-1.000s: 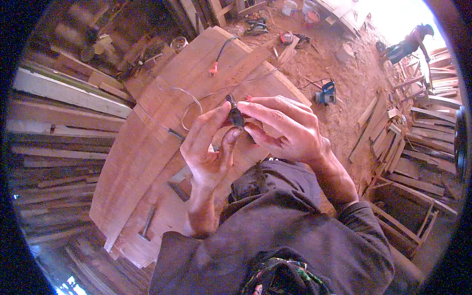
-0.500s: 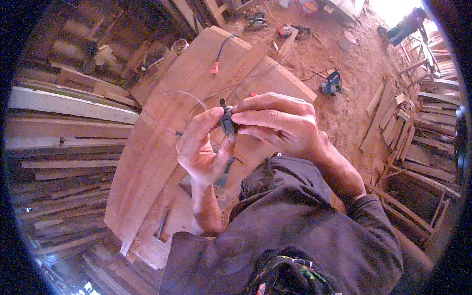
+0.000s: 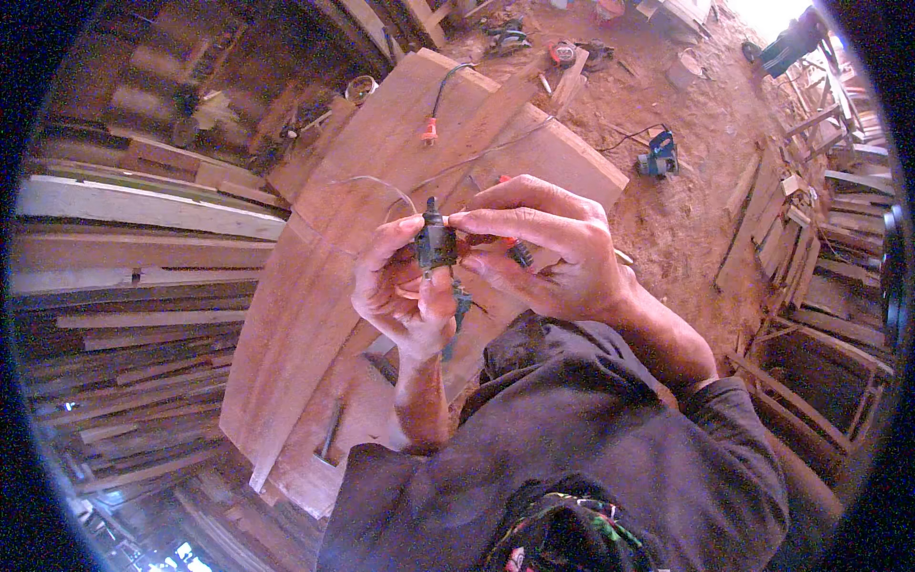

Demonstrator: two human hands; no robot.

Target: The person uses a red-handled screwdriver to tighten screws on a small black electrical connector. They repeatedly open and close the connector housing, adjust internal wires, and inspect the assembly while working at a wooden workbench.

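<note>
My left hand (image 3: 405, 300) pinches a small black block-shaped part (image 3: 437, 244), which looks like a power-tool switch, between thumb and fingers. It has a narrow stub on top. From the other side, my right hand (image 3: 562, 248) closes its fingertips on the part's upper edge. Beneath the right fingers shows a red and black piece with a ribbed end (image 3: 521, 254); whether it is held or lies below, I cannot tell. Partly hidden behind my left hand is a teal tool body (image 3: 461, 307) on the wooden boards (image 3: 305, 324).
A cord with an orange plug (image 3: 430, 132) lies on the boards, with a thin wire beyond my hands. A hammer (image 3: 330, 434) rests at the near left. A blue power tool (image 3: 658, 155) stands on the dirt floor. Stacked timber (image 3: 152, 250) lines the left.
The black part has been turned, so a broader face shows now. The ribbed piece has come into sight beneath my right fingers. The whole view has shifted slightly.
</note>
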